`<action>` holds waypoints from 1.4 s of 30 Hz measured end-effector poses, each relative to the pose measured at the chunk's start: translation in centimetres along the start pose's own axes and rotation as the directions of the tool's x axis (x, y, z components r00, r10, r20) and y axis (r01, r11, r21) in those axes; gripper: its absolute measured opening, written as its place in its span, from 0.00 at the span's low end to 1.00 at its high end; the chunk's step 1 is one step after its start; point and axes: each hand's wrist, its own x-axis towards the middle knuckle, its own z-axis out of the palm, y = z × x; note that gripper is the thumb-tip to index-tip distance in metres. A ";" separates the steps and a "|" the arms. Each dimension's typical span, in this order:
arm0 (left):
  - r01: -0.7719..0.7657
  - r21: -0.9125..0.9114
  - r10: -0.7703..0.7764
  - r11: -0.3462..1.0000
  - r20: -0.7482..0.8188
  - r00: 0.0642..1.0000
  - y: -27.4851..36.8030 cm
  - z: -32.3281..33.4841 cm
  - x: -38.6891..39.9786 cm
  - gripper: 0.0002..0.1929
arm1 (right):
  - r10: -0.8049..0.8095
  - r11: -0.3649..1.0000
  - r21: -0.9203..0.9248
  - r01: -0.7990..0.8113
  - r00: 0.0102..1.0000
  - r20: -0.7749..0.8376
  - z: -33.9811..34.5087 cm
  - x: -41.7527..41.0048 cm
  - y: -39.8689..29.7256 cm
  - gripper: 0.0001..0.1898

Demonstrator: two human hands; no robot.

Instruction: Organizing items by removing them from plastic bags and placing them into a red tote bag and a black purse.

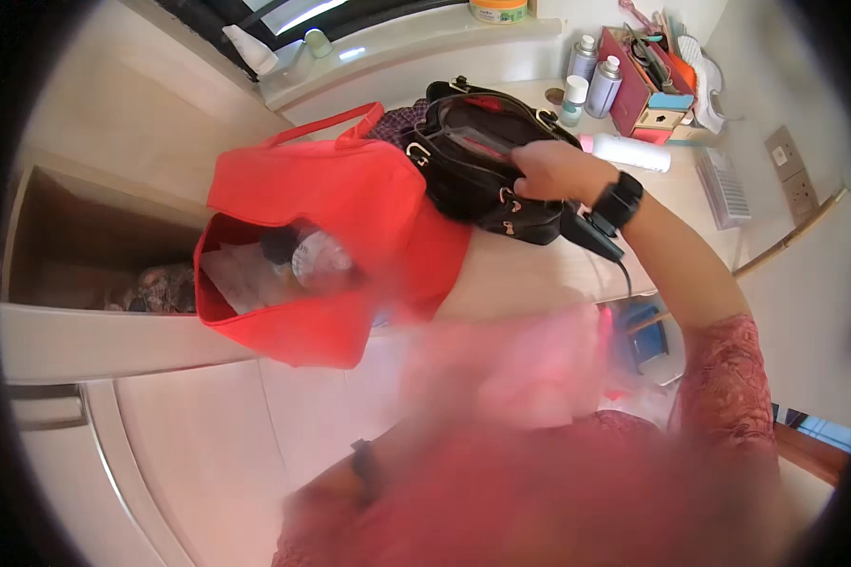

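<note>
My right hand [562, 170] is at the right end of a black handbag [461, 181], its fingers curled on the rim of the unzipped opening. A dark band and a small black device with a cable [599, 223] sit on that wrist. Inside the handbag are a clear plastic item and something red. Against its left side rests a red tote bag [319, 177], tipped with its mouth towards me; clear plastic and a dark item show inside. My left hand [393, 441] is mostly lost in a pink blur close to the camera; its fingers cannot be made out.
Spray bottles [603, 86] and a red-sided organizer box [645, 92] stand at the back right of the desk [532, 273]. A white bottle [631, 152] lies beside the handbag. An open drawer or compartment [78, 248] is at left. Pink translucent material [503, 361] hangs below the desk edge.
</note>
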 end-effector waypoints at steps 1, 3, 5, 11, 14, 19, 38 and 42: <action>0.048 0.036 -0.048 0.998 0.012 0.999 -0.8 0.0 0.6 0.14 | -0.045 0.997 0.055 0.047 0.999 -0.027 0.2 -0.4 -0.6 0.17; 0.132 0.117 -0.138 0.984 0.042 0.990 -1.9 0.0 1.4 0.15 | -0.029 0.999 -0.019 0.027 0.995 -0.100 1.5 -1.9 -1.8 0.12; -0.050 0.055 0.051 0.997 -0.007 0.999 -2.6 -0.3 1.1 0.14 | -0.243 0.961 -0.217 0.169 0.892 -0.381 3.7 -4.6 -2.4 0.09; -0.137 0.228 0.132 0.964 0.039 0.991 1.0 -1.3 1.5 0.15 | -0.065 0.954 -0.296 0.050 0.997 -0.041 2.8 -4.9 -2.7 0.09; -0.058 0.160 0.045 0.985 0.082 0.996 -3.1 0.2 2.5 0.15 | -0.066 0.944 -0.327 0.050 0.997 -0.036 2.7 -4.8 -6.0 0.08; -0.026 0.203 0.028 0.979 -0.007 1.000 -0.5 -0.1 1.9 0.15 | -0.080 0.930 -0.368 0.013 0.982 -0.169 5.1 -6.2 -6.3 0.07; -0.173 0.261 0.196 0.950 -0.062 0.979 0.0 1.1 1.3 0.15 | 0.045 0.974 -0.226 0.032 0.944 0.327 -0.3 1.5 3.7 0.14; 0.016 -0.776 -0.078 0.631 -0.043 0.996 3.7 -1.9 -1.8 0.12 | 0.030 0.989 -0.149 0.012 0.962 0.271 3.3 3.0 2.9 0.16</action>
